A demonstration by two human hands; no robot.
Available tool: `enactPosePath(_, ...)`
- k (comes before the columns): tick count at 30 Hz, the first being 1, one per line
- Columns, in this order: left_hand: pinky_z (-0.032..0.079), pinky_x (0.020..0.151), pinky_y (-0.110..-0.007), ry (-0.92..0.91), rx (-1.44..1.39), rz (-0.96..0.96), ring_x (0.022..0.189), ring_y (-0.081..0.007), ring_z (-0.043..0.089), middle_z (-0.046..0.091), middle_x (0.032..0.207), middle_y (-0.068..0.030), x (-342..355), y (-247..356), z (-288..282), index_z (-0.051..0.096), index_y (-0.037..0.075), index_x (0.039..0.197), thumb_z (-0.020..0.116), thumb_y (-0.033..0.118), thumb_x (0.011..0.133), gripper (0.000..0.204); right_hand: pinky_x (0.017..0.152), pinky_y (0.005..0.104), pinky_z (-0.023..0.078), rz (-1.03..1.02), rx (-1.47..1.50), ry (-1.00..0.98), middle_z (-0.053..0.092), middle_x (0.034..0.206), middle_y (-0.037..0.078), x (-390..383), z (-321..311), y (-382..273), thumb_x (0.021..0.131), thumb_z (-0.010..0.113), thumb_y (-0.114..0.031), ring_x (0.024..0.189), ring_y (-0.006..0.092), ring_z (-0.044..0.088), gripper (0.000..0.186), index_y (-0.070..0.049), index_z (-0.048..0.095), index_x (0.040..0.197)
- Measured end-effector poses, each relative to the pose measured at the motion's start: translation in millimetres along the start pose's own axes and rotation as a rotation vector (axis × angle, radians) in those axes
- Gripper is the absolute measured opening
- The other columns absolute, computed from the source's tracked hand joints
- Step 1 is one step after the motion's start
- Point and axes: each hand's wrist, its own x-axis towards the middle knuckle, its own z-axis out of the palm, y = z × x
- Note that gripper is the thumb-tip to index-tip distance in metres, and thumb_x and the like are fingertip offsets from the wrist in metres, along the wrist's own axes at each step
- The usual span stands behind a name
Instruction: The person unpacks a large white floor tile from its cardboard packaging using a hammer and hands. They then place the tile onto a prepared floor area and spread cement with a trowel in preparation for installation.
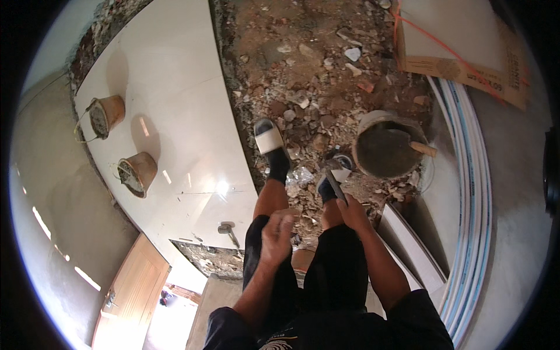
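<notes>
My right hand (353, 214) is wrapped round one end of a dark, narrow bar-like tool (336, 185), which points forward over my right foot. Its exact kind does not show. My left hand (276, 238) is raised above my left knee, fingers curled together and slightly blurred; what they hold, if anything, I cannot make out. Below both hands lies broken rubble and soil (315, 111), where my sandalled feet stand. A mallet (228, 232) lies on the pale tiled floor (186, 76), left of my left hand.
Two buckets (137, 174) of grey material stand on the tiles. To the right are a large mortar tub (382, 149) with a wooden-handled trowel (421, 148), long white pipes (475, 175), leaning tile strips (413, 245) and a cardboard-edged tile stack (452, 67). A wooden door (131, 291) stands at lower left.
</notes>
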Motion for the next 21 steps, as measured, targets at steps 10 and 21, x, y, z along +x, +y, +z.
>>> enactPosePath(10, 0.047, 0.076, -0.03, -0.088, -0.015, -0.289, 0.085, -0.0161, 0.059, 0.062, 0.094, -0.0121, 45, -158, 48, 0.058, 0.0, 0.109, 0.054, 0.019, 0.094, 0.024, 0.072, 0.0498, 0.05, 0.094, -0.077, 0.083, 0.063, 0.1, 0.023, 157, 183, -12, 0.095, 0.047, -0.037, 0.083, 0.0416, 0.063, 0.048, 0.002, 0.045, 0.122)
enactPosePath(21, 0.045, 0.087, -0.03, -0.178, -0.385, -0.53, 0.097, -0.0169, 0.06, 0.059, 0.111, -0.0133, 93, -162, 32, 0.056, -0.001, 0.114, 0.05, 0.019, 0.097, 0.027, 0.092, 0.053, 0.039, -0.395, -0.138, 0.659, 0.046, 0.126, 0.022, 271, 131, -51, 0.087, 0.064, -0.033, 0.114, 0.0414, 0.047, 0.059, -0.005, 0.041, 0.134)
